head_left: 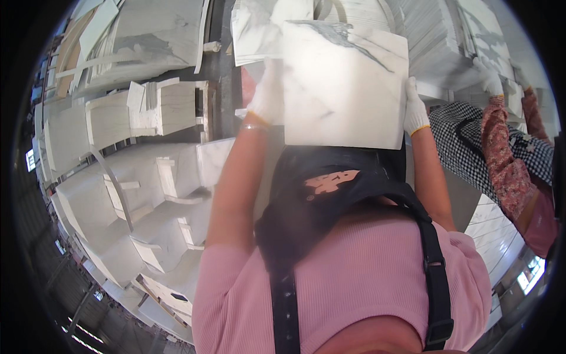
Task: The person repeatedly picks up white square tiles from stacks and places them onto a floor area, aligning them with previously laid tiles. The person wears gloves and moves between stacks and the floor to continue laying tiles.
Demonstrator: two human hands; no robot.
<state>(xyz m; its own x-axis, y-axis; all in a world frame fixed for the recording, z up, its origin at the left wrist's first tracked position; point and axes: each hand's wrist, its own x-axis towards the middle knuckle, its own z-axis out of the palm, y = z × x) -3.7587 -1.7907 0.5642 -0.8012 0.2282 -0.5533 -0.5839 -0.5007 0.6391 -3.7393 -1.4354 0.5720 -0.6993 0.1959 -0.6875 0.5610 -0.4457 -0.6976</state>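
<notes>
From my remote station I classify this place as a stone or tile workshop in an industrial hall. Flat white panels with grey marbled veining [156,35] lie at upper left; a packed row of thin white slabs [421,44] stands at upper right; pale rectangular pieces [109,124] fill the left side. I note a dark, ribbed roof [35,248], a black bib apron [300,227], white knit gloves [416,115] on both hands [269,94], and a second gloved worker [500,138] alongside.

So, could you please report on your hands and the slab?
Left hand, right hand: gloved, at opposite sides. White slab, grey-veined, held between them. Co-worker's sleeve off right, apart.
</notes>
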